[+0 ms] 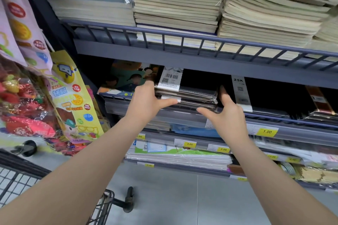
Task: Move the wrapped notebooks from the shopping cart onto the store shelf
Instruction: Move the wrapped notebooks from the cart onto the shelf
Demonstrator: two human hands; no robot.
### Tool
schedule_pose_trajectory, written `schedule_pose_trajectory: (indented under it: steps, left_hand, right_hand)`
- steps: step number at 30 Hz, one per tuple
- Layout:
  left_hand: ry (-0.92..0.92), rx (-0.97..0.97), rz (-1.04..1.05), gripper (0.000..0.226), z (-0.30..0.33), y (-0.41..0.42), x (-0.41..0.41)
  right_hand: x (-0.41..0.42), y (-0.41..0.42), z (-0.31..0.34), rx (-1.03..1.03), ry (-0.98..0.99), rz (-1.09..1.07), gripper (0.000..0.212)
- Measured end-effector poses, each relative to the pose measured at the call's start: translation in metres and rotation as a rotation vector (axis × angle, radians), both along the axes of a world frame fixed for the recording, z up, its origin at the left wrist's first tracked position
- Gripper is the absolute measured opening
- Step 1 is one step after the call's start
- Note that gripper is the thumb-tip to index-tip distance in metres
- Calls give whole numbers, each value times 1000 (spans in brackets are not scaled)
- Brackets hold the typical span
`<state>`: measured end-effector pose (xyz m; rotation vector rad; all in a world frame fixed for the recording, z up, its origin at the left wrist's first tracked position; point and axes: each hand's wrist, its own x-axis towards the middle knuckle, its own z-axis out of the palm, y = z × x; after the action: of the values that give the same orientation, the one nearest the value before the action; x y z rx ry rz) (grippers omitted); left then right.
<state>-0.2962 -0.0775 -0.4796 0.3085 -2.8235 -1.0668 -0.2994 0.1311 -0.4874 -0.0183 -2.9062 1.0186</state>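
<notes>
A stack of dark, plastic-wrapped notebooks (pixel 190 95) with a white barcode label lies on the middle shelf (pixel 182 115), its front edge at the shelf rail. My left hand (pixel 146 101) grips the stack's left end, thumb along its front edge. My right hand (pixel 225 110) presses against the right end, fingers reaching into the shelf beside it and thumb under the front. The shopping cart (pixel 16 179) shows only as black wire at the lower left; its contents are out of view.
The upper shelf (pixel 182 55) holds tall piles of beige notebooks (pixel 175 0). More dark wrapped notebooks (pixel 265 109) lie to the right, a colourful picture book (pixel 124 76) to the left. Hanging toy bags (pixel 69 97) crowd the left side. Lower shelves carry yellow price tags.
</notes>
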Motion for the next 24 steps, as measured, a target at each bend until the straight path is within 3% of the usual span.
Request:
schedule_pose_trajectory:
  steps: [4, 9, 15, 19, 24]
  left_hand:
    - [54, -120, -30, 63, 0, 1, -4]
    - [81, -168, -1, 63, -1, 5, -5]
    - [-2, -358, 24, 68, -4, 7, -1]
    - [-14, -375, 41, 66, -9, 8, -3]
    - [-16, -298, 151, 67, -10, 15, -11]
  right_hand:
    - [-5, -2, -3, 18, 24, -33, 51]
    - [-8, -5, 1, 60, 66, -63, 64]
    - [-8, -5, -3, 107, 77, -96, 68]
    - [-11, 1, -6, 206, 70, -68, 57]
    - [-17, -3, -3, 149, 67, -93, 48]
